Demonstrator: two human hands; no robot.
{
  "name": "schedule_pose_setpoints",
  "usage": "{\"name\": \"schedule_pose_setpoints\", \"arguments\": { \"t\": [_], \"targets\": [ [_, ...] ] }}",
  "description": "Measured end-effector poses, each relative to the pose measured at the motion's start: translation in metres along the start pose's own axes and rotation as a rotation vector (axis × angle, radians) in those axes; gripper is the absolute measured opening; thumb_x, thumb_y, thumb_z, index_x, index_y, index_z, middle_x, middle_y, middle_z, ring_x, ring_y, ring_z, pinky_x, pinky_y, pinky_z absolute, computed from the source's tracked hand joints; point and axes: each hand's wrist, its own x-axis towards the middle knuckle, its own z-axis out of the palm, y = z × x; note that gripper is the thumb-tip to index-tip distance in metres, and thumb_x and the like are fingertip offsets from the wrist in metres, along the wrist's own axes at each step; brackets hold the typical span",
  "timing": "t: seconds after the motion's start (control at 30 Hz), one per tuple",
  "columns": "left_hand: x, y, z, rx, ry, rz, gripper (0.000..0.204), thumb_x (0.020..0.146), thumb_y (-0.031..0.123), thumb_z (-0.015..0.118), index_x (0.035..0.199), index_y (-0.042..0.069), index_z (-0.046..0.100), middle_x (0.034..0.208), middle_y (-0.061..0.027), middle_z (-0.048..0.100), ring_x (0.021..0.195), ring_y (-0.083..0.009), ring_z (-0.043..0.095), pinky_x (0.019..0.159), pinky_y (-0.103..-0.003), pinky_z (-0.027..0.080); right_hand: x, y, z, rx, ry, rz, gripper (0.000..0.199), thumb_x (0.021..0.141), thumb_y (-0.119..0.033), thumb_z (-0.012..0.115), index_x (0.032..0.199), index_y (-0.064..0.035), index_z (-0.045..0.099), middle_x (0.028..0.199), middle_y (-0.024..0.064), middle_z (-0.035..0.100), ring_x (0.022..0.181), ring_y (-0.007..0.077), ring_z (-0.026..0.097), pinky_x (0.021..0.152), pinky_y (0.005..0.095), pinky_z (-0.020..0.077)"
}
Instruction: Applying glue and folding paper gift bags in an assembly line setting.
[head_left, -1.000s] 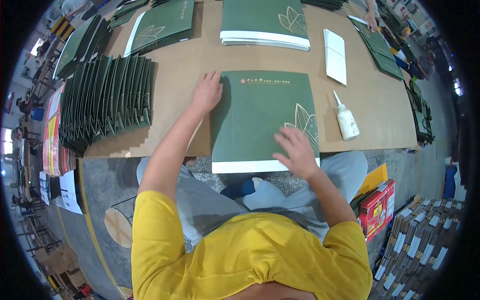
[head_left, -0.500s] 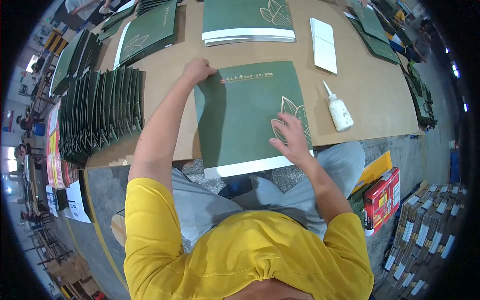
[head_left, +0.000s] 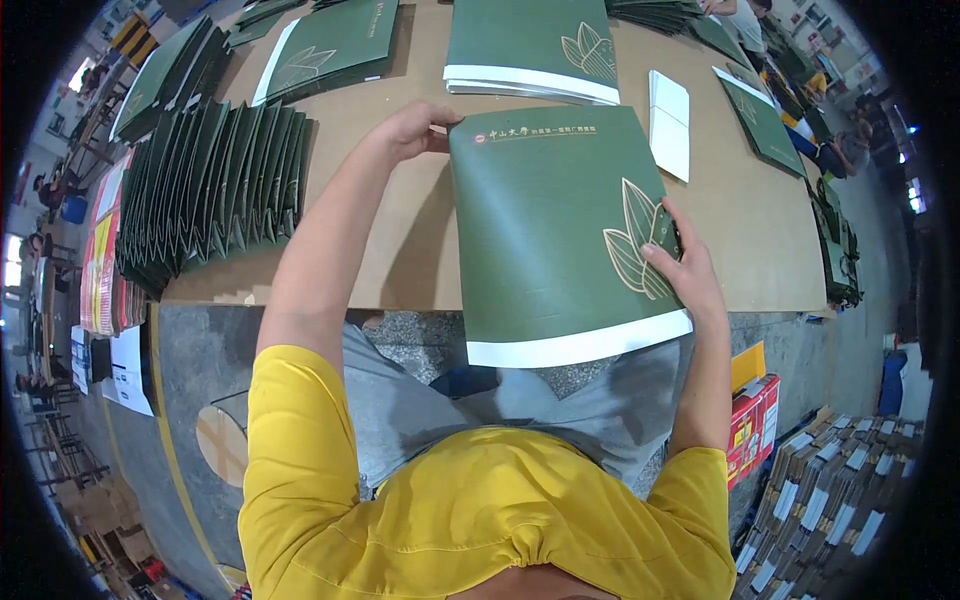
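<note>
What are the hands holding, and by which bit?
A green paper: left hand at its upper left corner, right hand at its right edge, by the leaf drawing.

1. The big paper [head_left: 545, 235] is dark green, with pale gold leaves on the right, gold writing near the top and a white stripe along the bottom.
2. The paper pile [head_left: 515, 45] is green too, with gold leaves and a white edge.
3. The folded bags [head_left: 215, 185] are dark green.
4. The paper slip [head_left: 669, 125] is white.
5. The table [head_left: 760, 235] is light brown.
6. The shirt [head_left: 490, 500] is bright yellow, and the pants [head_left: 405, 415] are grey.
</note>
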Motion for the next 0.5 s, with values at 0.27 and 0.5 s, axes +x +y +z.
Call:
{"name": "schedule_pose_setpoints", "arguments": {
  "t": [0.27,0.5],
  "targets": [
    [0.011,-0.064,-0.022,-0.345,0.280,0.246,0.008,0.091,0.008,0.051,0.084,0.003,0.053,0.084,-0.0094,0.061,0.074,-0.0171,0.061,0.065,-0.029,0.053,-0.017,-0.024,0.074,-0.462,0.056,-0.222,0.085,0.077,-0.033,0.068,0.139,0.0032,0.024,0.140,0.0287,0.025,0.128,0.0421,0.030,0.105,0.0425,0.0285],
    [-0.020,-0.097,0.006,1.409,0.907,0.495,0.019,0.075,0.009,0.057,0.094,0.009,0.058,0.096,-0.0166,0.054,0.090,-0.0330,0.053,0.074,-0.043,0.048,-0.016,-0.007,0.135,-0.860,0.127,-0.174,0.082,0.077,-0.036,0.064,0.140,-0.0005,0.026,0.142,0.0283,0.022,0.128,0.0457,0.025,0.100,0.0561,0.0257]
  ]
}}
